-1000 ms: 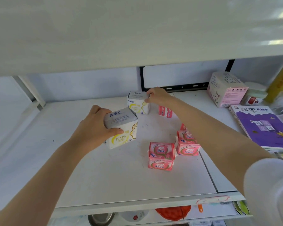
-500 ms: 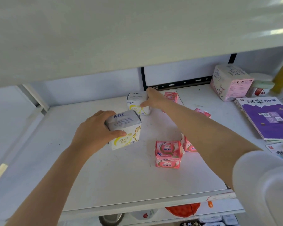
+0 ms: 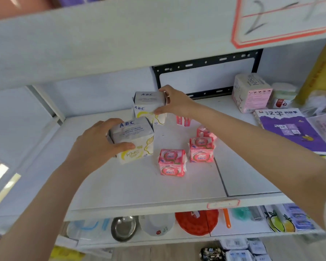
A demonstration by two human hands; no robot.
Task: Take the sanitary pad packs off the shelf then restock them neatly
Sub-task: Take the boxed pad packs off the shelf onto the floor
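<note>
The left hand (image 3: 98,146) grips the near white pack (image 3: 134,140), thumb across its printed front and fingers curled round its left side. The pack sits low over the left half of the shelf (image 3: 139,187); whether its base touches the board I cannot tell. Just behind it is the rear white pack (image 3: 149,108), upright near the back wall. The right hand (image 3: 177,104) holds this one by its right end, with the thumb on the front face and the fingers over the top corner.

The step looks like bringing these two matching packs together. To do it well, keep both upright with the lettering facing forward, and close the gap so their sides meet flush in one row. The wrappers look soft, so a light grip on the corners should avoid denting them.

To the right, four pink packs (image 3: 172,162) lie scattered and turned at different angles, and one is half hidden under the right wrist. That forearm crosses just above them, so it should come away high to avoid knocking them. They probably need squaring up next.

Further right are a pink-and-white box (image 3: 250,93) and a purple book (image 3: 290,129), which are best left alone.
</note>
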